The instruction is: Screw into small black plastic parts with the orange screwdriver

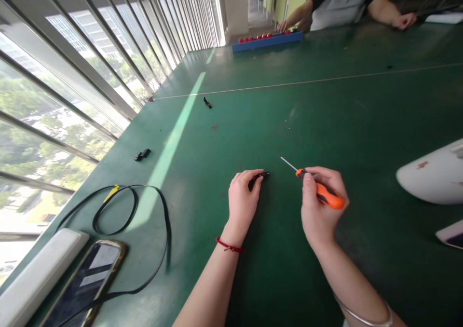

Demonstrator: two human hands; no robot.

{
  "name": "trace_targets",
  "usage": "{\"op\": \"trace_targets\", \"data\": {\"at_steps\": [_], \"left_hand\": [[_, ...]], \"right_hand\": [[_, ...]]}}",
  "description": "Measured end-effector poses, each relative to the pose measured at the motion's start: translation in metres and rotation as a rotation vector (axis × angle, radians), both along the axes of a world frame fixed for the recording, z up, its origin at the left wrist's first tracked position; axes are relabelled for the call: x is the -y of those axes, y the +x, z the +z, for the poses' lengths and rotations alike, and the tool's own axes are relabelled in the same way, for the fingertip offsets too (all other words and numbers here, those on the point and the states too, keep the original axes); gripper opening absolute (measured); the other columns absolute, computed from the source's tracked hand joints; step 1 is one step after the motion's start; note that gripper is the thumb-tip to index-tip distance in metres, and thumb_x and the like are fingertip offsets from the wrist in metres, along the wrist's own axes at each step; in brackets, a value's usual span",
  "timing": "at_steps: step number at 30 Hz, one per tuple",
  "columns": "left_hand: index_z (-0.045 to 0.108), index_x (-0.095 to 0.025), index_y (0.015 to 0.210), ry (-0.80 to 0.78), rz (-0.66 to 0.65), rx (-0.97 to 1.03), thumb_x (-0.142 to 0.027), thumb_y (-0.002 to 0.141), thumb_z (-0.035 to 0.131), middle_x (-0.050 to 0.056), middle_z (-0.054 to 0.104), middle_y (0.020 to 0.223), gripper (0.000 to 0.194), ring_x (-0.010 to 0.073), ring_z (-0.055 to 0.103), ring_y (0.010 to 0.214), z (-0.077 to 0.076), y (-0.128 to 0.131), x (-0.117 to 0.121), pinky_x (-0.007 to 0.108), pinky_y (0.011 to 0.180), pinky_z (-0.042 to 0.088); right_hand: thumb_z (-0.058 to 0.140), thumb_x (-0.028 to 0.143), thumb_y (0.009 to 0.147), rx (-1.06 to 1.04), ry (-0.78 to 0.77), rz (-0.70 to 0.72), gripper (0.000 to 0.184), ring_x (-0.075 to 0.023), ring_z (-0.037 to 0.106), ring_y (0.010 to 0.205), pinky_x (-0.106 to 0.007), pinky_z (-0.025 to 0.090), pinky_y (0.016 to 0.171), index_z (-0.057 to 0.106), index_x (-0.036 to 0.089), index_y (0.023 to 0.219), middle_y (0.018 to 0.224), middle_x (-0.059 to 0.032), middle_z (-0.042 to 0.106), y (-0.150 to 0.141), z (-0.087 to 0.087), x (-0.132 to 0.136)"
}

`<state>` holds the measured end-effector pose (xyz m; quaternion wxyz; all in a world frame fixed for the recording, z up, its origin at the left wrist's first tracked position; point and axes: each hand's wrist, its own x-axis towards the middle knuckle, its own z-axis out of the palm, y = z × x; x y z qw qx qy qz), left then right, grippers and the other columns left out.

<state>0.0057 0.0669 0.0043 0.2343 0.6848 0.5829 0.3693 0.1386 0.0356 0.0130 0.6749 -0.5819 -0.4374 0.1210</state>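
My left hand (243,199) rests on the green table (275,124) with its fingers curled round a small black part (261,176) that sticks out past the fingertips. My right hand (320,204) is closed on an orange-handled screwdriver (321,194). Its thin metal shaft (288,163) points up and left, a short way to the right of the black part and clear of it. A red string circles my left wrist and a silver bangle my right forearm.
A black cable loop (144,230), a phone (87,281) and a white bar (39,274) lie at the near left. Small black pieces (142,154) (207,102) are scattered further out. White shells (430,175) sit at the right. Another person leans on the far edge beside a blue tray (266,41).
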Motion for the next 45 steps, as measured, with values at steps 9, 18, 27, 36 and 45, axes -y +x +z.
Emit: {"op": "trace_targets", "data": {"at_steps": [9, 18, 27, 36, 45], "left_hand": [[0.067, -0.022, 0.101, 0.039, -0.066, -0.110, -0.016, 0.085, 0.058, 0.002, 0.068, 0.105, 0.019, 0.0208, 0.058, 0.098, 0.000, 0.001, 0.000, 0.036, 0.089, 0.045], [0.066, -0.021, 0.088, 0.019, -0.075, -0.120, -0.018, 0.084, 0.059, 0.001, 0.068, 0.096, 0.008, 0.0198, 0.057, 0.092, 0.002, 0.001, 0.000, 0.035, 0.085, 0.044], [0.066, -0.023, 0.085, 0.012, -0.097, -0.143, -0.018, 0.083, 0.062, -0.001, 0.069, 0.094, 0.008, 0.0191, 0.058, 0.093, 0.006, 0.002, 0.002, 0.035, 0.082, 0.042], [0.065, -0.021, 0.085, 0.045, -0.112, -0.051, -0.018, 0.085, 0.059, 0.001, 0.068, 0.096, 0.007, 0.0184, 0.059, 0.092, 0.005, 0.001, 0.001, 0.034, 0.085, 0.044], [0.065, -0.020, 0.085, 0.065, -0.140, 0.014, -0.017, 0.084, 0.061, 0.002, 0.068, 0.090, 0.006, 0.0182, 0.058, 0.088, 0.003, 0.000, 0.000, 0.033, 0.083, 0.046]], "right_hand": [[0.055, 0.021, 0.081, 0.170, -0.266, 0.154, 0.014, -0.0204, 0.061, 0.088, -0.035, 0.048, 0.080, 0.063, 0.019, 0.092, 0.095, -0.0080, 0.063, 0.005, -0.015, -0.009], [0.059, 0.016, 0.079, 0.561, -0.469, 0.226, 0.023, -0.0254, 0.058, 0.090, -0.038, 0.041, 0.080, 0.064, 0.021, 0.100, 0.092, -0.0069, 0.063, 0.002, -0.016, -0.010], [0.061, 0.018, 0.081, 0.699, -0.501, 0.220, 0.021, -0.0241, 0.055, 0.087, -0.034, 0.036, 0.073, 0.067, 0.027, 0.099, 0.090, -0.0053, 0.061, 0.001, -0.017, -0.010], [0.060, 0.023, 0.082, 0.657, -0.433, 0.241, 0.014, -0.0225, 0.056, 0.085, -0.032, 0.035, 0.072, 0.066, 0.024, 0.094, 0.089, -0.0046, 0.063, 0.003, -0.018, -0.011], [0.062, 0.027, 0.080, 0.576, -0.360, 0.327, 0.009, -0.0213, 0.059, 0.083, -0.033, 0.040, 0.075, 0.064, 0.023, 0.088, 0.086, -0.0041, 0.064, 0.010, -0.019, -0.015]]}}
